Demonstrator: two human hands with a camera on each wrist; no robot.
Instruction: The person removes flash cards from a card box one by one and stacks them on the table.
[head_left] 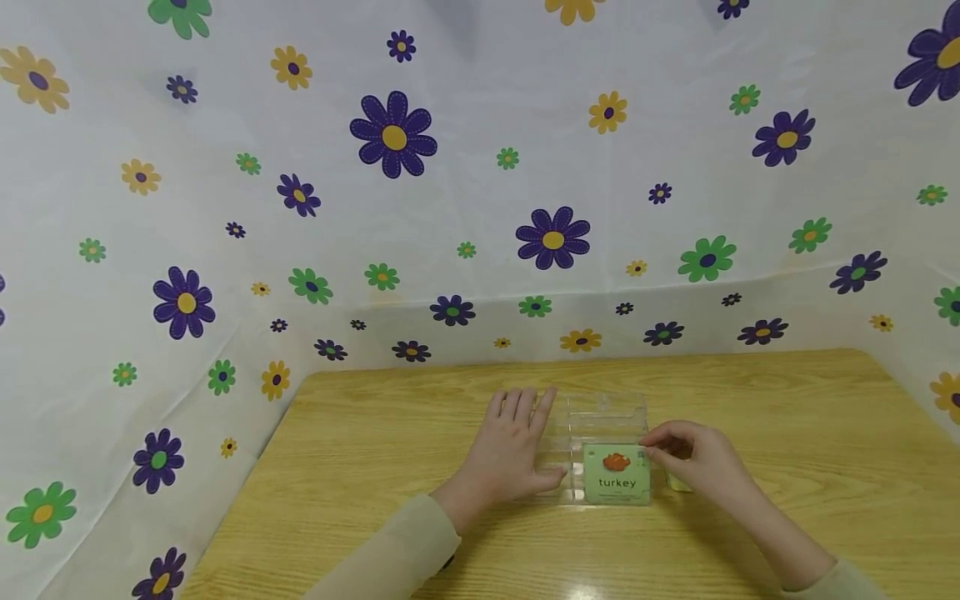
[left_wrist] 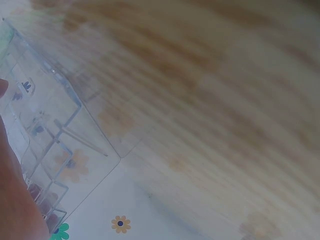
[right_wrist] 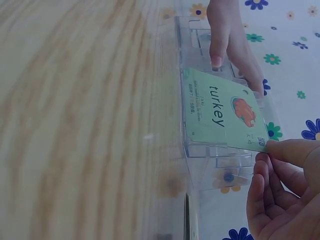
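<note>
The wooden surface (head_left: 375, 467) carries a clear plastic case (head_left: 603, 417), its long axis running away from the person. The left hand (head_left: 510, 450) lies flat with straight fingers on the case's left side. The right hand (head_left: 693, 462), the nearer one, pinches the right edge of the green turkey card (head_left: 617, 475), which lies in the case just left of that grip.

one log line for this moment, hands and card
left hand: rests flat on clear plastic box | right hand: pinches turkey card at box front | surface: wooden table
</note>
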